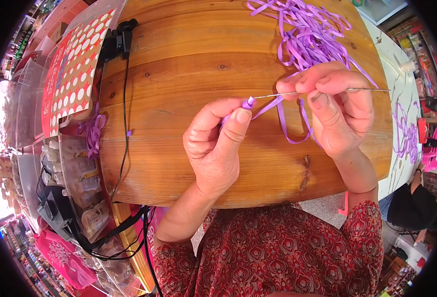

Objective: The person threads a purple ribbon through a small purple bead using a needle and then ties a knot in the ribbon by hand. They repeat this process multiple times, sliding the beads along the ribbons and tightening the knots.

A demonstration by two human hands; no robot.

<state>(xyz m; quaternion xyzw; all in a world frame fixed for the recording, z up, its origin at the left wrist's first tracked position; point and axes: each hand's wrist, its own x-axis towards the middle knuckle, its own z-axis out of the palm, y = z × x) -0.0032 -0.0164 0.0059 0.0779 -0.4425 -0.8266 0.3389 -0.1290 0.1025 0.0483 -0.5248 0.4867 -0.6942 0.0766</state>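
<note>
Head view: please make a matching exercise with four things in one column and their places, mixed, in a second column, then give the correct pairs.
Things:
1. left hand
2. right hand
3. purple ribbon pile
4. black cable

Places:
A. at the far edge of the wooden table
B. pinching a thin metal wire
C. running down the table's left side
D. pinching a folded purple ribbon end

Pairs: 1-D, 2-B, 3-A, 4-C
</note>
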